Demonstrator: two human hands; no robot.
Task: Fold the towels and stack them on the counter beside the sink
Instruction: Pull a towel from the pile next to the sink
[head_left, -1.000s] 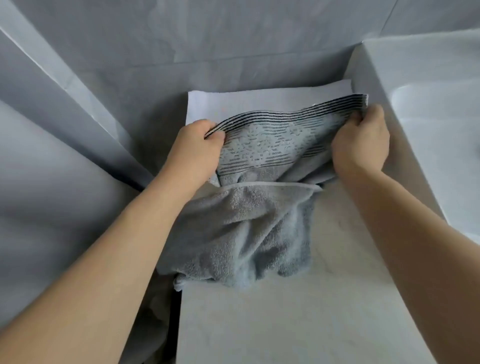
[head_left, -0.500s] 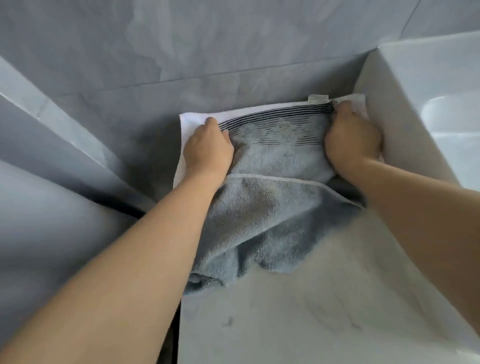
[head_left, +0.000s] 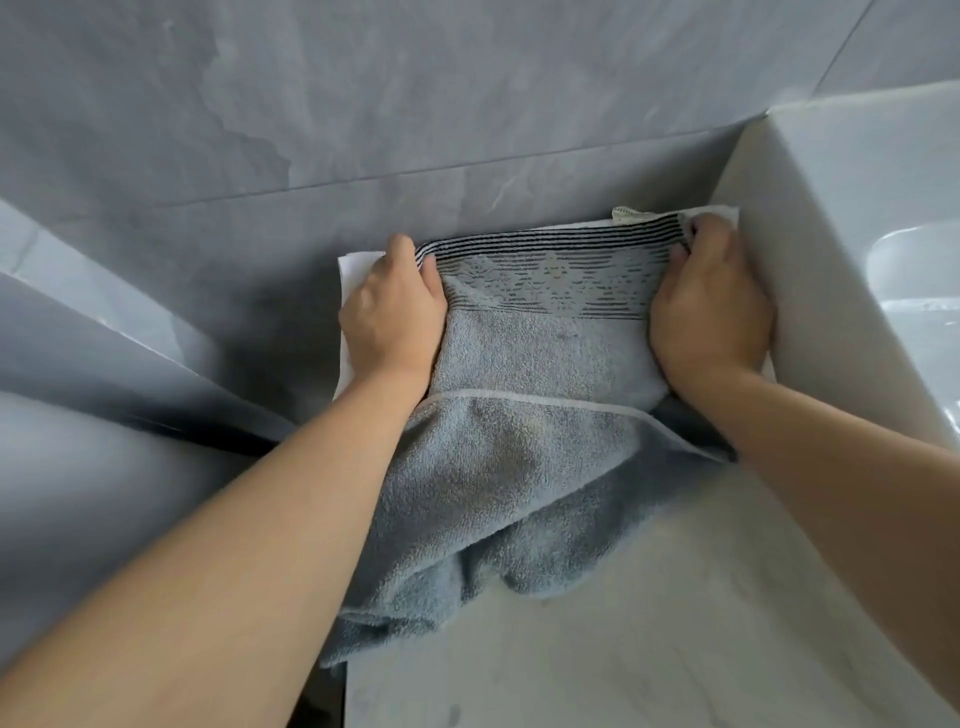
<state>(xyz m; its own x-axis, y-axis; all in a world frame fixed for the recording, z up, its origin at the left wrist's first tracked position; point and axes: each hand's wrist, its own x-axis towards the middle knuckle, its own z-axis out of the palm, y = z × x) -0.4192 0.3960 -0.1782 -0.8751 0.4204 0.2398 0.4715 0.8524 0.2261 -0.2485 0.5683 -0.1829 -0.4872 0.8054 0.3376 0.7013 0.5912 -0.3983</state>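
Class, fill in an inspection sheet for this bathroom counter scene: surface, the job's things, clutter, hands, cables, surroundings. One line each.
Surface: pale marbled counter, bare at the near end.
Job's things: grey towel with a striped patterned border along its far edge, lying on top of a white towel at the back; its near part is rumpled and droops over the counter's left edge.
Clutter: nothing seen.
Hands: left hand and right hand each grip a far corner of the grey towel.
Cables: nothing seen.
Surroundings: white sink to the right, grey tiled wall behind.
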